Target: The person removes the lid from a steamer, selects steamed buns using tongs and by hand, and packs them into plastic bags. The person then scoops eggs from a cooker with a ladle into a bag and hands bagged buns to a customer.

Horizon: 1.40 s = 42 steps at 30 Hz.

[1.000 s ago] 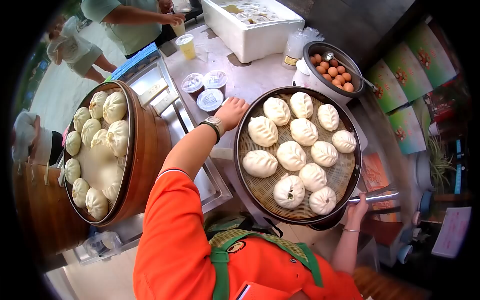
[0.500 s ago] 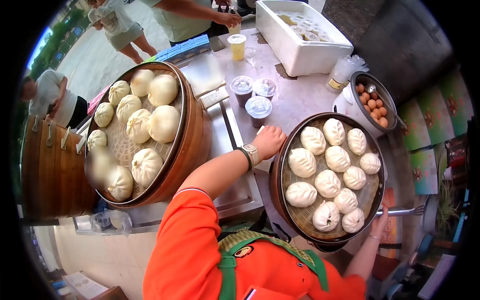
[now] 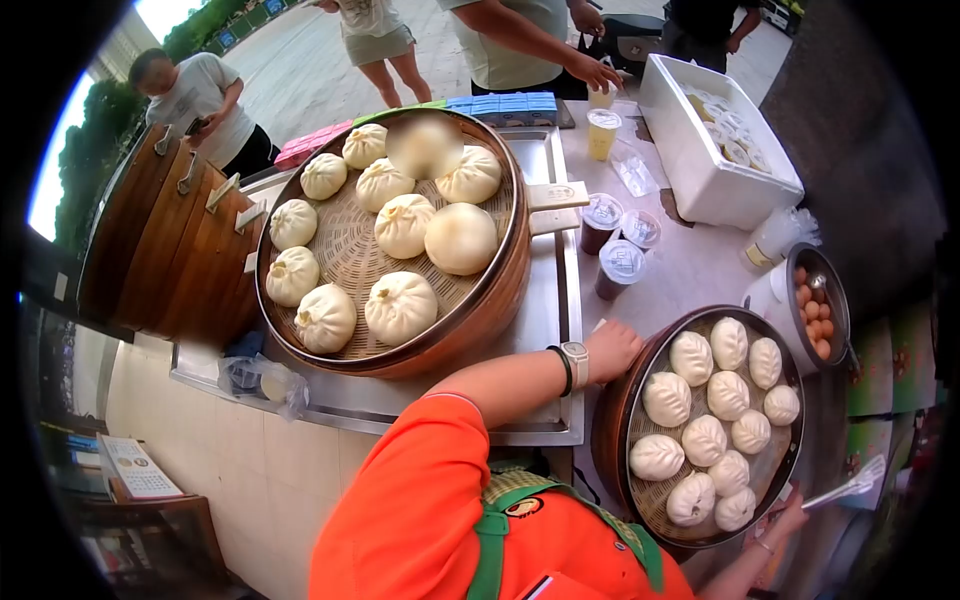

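My left hand (image 3: 612,350), with a watch at the wrist, is closed on the left side of a round bamboo steamer (image 3: 612,440) full of white buns (image 3: 703,440). At the steamer's lower right is my right hand (image 3: 785,515), closed around its edge, beside metal tongs (image 3: 850,481) that stick out to the right. A larger steamer (image 3: 440,350) with several pleated buns (image 3: 400,307) rests on the metal counter to the left. Three lidded dark drinks (image 3: 620,262) stand just above my left hand.
Stacked wooden steamers (image 3: 165,240) stand at the far left. A white foam box (image 3: 720,180) of cups, a yellow drink (image 3: 602,135) and a pot of eggs (image 3: 800,305) are farther back. People stand beyond the counter, one person's hand (image 3: 595,72) near the drinks.
The view has swung left, so everything appears farther right. Both hands remain on the steamer, which now sits lower in the view.
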Each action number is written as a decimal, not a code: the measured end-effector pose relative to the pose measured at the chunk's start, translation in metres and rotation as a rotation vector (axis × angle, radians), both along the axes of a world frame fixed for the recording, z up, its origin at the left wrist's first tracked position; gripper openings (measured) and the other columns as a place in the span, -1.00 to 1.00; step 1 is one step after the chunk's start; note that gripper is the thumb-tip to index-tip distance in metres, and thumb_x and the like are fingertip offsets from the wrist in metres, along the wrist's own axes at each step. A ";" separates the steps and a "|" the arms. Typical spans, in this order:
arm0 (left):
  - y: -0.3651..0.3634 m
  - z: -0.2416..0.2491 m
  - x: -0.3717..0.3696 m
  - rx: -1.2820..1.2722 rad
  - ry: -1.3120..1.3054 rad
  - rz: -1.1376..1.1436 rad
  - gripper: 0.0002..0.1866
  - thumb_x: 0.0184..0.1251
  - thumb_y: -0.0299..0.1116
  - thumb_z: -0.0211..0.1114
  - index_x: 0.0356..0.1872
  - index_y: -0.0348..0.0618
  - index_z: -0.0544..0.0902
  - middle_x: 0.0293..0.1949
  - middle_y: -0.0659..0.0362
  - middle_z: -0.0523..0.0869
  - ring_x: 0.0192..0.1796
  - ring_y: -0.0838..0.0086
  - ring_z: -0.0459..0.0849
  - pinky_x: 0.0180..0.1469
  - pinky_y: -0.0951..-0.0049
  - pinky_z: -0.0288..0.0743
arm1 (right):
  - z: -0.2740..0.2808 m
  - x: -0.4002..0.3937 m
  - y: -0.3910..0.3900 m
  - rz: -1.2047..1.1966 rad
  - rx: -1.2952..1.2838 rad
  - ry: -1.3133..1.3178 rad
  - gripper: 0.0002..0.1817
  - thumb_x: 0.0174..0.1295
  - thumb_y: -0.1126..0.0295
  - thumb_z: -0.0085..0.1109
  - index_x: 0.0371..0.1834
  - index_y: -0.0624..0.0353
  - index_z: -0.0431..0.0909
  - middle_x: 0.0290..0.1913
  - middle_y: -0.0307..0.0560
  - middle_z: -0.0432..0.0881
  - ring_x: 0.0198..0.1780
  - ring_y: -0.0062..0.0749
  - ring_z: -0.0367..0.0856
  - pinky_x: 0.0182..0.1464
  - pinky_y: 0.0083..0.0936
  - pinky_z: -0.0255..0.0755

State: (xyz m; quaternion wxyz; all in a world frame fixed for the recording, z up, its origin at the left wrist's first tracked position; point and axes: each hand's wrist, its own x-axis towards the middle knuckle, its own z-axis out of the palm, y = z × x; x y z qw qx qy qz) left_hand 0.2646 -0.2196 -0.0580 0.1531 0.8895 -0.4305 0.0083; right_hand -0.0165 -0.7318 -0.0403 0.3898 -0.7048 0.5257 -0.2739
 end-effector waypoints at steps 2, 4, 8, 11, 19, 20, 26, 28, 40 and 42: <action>0.006 0.029 -0.018 -0.164 -0.056 0.033 -0.72 0.04 -0.41 0.08 -0.19 -0.28 0.45 -0.25 0.02 0.54 -0.12 0.17 0.52 0.05 0.24 0.31 | 0.037 0.010 0.022 0.030 -0.250 -0.069 -0.66 0.11 0.34 0.11 -0.10 0.34 0.44 -0.44 -0.15 0.50 -0.48 -0.55 0.43 -0.46 -0.57 0.36; 0.021 0.081 -0.043 -0.492 0.016 -0.058 -0.70 0.04 -0.45 0.11 -0.16 -0.31 0.44 -0.21 -0.01 0.54 -0.09 0.16 0.51 0.04 0.25 0.34 | 0.082 0.023 0.074 0.039 -0.492 -0.138 -0.67 0.16 0.40 0.08 -0.07 0.38 0.37 -0.42 -0.13 0.49 -0.50 -0.59 0.39 -0.47 -0.61 0.39; 0.110 0.211 -0.094 -1.002 0.223 -0.402 -0.88 0.16 -0.44 0.14 -0.30 -0.23 0.48 -0.29 -0.02 0.54 -0.20 0.18 0.52 -0.15 0.30 0.44 | 0.149 0.093 0.191 0.399 -0.325 -0.425 -0.56 0.22 0.44 0.05 0.16 0.26 0.24 -0.36 -0.30 0.39 -0.43 -0.69 0.27 -0.38 -0.76 0.26; 0.180 0.264 -0.117 -1.338 0.137 -0.646 -0.87 0.25 -0.38 0.13 -0.23 -0.15 0.46 -0.28 0.03 0.51 -0.28 0.21 0.51 -0.22 0.22 0.45 | 0.167 0.138 0.272 0.765 -0.211 -0.374 -0.45 0.16 0.57 0.07 0.25 0.18 0.18 -0.23 -0.33 0.37 -0.35 -0.71 0.30 -0.30 -0.74 0.26; 0.273 0.278 -0.167 -1.728 0.290 -0.413 -0.92 0.19 -0.41 0.18 -0.45 -0.06 0.45 -0.30 0.06 0.55 -0.30 0.31 0.52 -0.36 0.40 0.44 | 0.208 0.197 0.494 1.244 -0.374 0.123 -0.19 -0.21 0.33 0.45 0.19 0.19 0.27 -0.27 -0.22 0.42 -0.37 -0.55 0.37 -0.26 -0.61 0.35; 0.284 0.276 -0.165 -1.691 0.381 -0.368 -0.90 0.18 -0.42 0.19 -0.46 -0.05 0.44 -0.30 0.07 0.55 -0.32 0.31 0.51 -0.37 0.41 0.44 | 0.212 0.201 0.512 1.292 -0.520 0.139 -0.19 -0.25 0.34 0.45 0.18 0.16 0.28 -0.32 -0.22 0.39 -0.44 -0.54 0.32 -0.34 -0.59 0.32; 0.342 0.269 -0.147 -1.804 0.029 -0.402 -0.88 0.15 -0.46 0.20 -0.48 -0.06 0.43 -0.36 0.07 0.56 -0.35 0.31 0.52 -0.36 0.39 0.44 | 0.223 0.215 0.570 1.302 -0.757 0.249 -0.21 -0.27 0.32 0.44 0.14 0.19 0.31 -0.36 -0.17 0.42 -0.51 -0.47 0.31 -0.43 -0.54 0.31; 0.363 0.268 -0.146 -1.820 0.047 -0.221 -0.96 0.15 -0.46 0.19 -0.40 -0.10 0.49 -0.37 0.04 0.58 -0.32 0.25 0.55 -0.31 0.33 0.45 | 0.222 0.218 0.578 1.262 -0.755 0.262 -0.22 -0.26 0.31 0.44 0.13 0.20 0.31 -0.36 -0.16 0.42 -0.51 -0.47 0.31 -0.42 -0.55 0.31; 0.497 0.213 -0.120 -1.391 0.184 0.532 -0.41 0.06 -0.08 0.24 0.04 -0.20 0.30 -0.18 0.03 0.39 -0.13 0.33 0.39 -0.06 0.34 0.34 | 0.225 0.296 0.609 1.197 -0.925 0.268 -0.30 -0.13 0.23 0.37 0.11 0.25 0.31 -0.25 0.00 0.49 -0.25 -0.20 0.50 -0.23 -0.36 0.41; 0.501 0.207 -0.117 -1.400 0.179 0.551 -0.41 0.06 -0.08 0.24 0.04 -0.22 0.29 -0.17 0.03 0.39 -0.14 0.34 0.39 -0.06 0.34 0.34 | 0.228 0.311 0.623 1.230 -0.961 0.330 -0.28 -0.12 0.19 0.35 0.12 0.24 0.30 -0.24 -0.02 0.49 -0.24 -0.21 0.50 -0.22 -0.38 0.41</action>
